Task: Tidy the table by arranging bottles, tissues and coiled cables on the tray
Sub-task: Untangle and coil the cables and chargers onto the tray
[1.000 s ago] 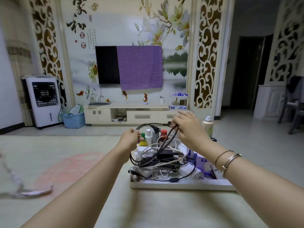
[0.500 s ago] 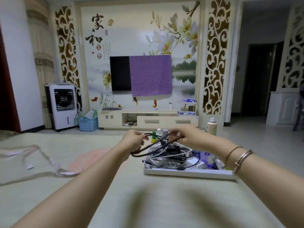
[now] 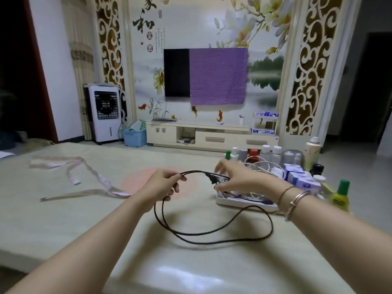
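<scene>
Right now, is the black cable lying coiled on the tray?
No: the black cable hangs in loose loops over the table in front of the tray, gripped by the left hand.

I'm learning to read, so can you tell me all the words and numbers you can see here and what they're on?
"家和": big black brush characters on the wall mural, the top one cut off by the picture's edge.
Small black writing and red seals beside them: too small to read.
Blue and white boxes by the tray: print blurred.
Green-capped yellow bottle: label blurred.
No numbers are readable.
</scene>
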Demonstrator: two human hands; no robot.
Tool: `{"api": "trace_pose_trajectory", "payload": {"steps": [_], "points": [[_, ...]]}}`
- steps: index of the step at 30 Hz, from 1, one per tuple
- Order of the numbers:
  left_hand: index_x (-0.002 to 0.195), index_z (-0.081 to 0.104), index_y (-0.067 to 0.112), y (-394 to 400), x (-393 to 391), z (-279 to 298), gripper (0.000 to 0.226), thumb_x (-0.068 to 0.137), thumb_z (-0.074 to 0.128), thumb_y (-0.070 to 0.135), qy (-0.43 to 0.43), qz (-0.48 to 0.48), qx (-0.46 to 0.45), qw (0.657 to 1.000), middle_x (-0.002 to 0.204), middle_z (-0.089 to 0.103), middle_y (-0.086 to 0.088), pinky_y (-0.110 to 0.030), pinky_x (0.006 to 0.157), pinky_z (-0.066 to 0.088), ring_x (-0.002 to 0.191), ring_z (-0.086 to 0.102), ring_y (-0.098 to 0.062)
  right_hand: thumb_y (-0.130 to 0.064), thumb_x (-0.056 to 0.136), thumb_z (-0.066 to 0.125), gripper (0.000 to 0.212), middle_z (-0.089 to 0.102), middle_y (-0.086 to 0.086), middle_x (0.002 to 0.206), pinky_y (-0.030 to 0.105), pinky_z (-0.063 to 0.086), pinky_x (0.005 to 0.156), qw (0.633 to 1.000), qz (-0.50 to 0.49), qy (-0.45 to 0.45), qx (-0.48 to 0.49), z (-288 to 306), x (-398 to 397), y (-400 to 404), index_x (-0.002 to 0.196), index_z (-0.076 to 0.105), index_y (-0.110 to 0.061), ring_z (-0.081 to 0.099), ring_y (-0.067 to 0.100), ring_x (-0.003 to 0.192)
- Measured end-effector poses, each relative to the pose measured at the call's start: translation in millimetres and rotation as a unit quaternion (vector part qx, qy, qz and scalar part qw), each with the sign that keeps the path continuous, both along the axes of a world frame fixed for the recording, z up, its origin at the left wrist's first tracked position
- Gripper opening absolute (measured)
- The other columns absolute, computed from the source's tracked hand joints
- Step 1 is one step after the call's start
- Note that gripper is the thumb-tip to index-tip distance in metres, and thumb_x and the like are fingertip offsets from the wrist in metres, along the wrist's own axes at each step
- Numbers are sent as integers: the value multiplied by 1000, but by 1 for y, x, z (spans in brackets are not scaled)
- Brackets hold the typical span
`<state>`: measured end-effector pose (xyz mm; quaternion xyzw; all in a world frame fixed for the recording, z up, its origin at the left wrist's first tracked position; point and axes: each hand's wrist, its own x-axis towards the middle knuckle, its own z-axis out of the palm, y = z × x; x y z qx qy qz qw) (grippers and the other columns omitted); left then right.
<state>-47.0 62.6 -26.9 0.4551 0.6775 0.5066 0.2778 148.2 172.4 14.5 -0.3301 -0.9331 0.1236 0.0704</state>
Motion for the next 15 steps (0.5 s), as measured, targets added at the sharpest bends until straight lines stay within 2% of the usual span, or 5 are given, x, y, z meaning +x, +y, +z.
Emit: {"api": "trace_pose_trajectory", "payload": {"steps": [3,5,7,11,15], "points": [[98,70,14,5,-9,0,26,100,47,24,-22,-36,17,999,63,58,1,-19,49,37,50,42,-9,-36,86,64,50,52,2,115,36,39,90,985,30,-12,171,-17,-42,6,129,43,-23,47,24,113],[99,70,13,7,-13,3,26,100,46,24,-35,-46,22,998,64,62,0,-19,48,42,50,46,-8,-33,95,51,28,61,5,110,36,41,76,969,21,-8,245,-26,-63,12,121,50,-20,56,29,104],[100,69,9,8,-15,8,26,100,46,23,-58,-47,30,997,70,66,-4,-23,51,50,53,55,-9,-27,101,38,21,65,10,104,34,38,63,958,-12,2,285,-25,-73,18,110,54,-16,61,32,95],[103,67,4,7,-23,17,29,102,43,21,-91,-15,43,995,85,70,-15,-34,63,60,70,69,-20,-10,96,37,12,66,10,98,32,34,52,959,-56,-9,279,-5,-70,29,98,48,-15,60,30,83],[104,63,3,-3,-27,21,27,102,41,18,-64,-9,-5,998,82,70,-13,-34,64,60,68,70,-22,-2,91,31,33,61,11,108,34,43,63,974,-117,64,181,26,-49,32,116,47,-16,56,29,85]]}}
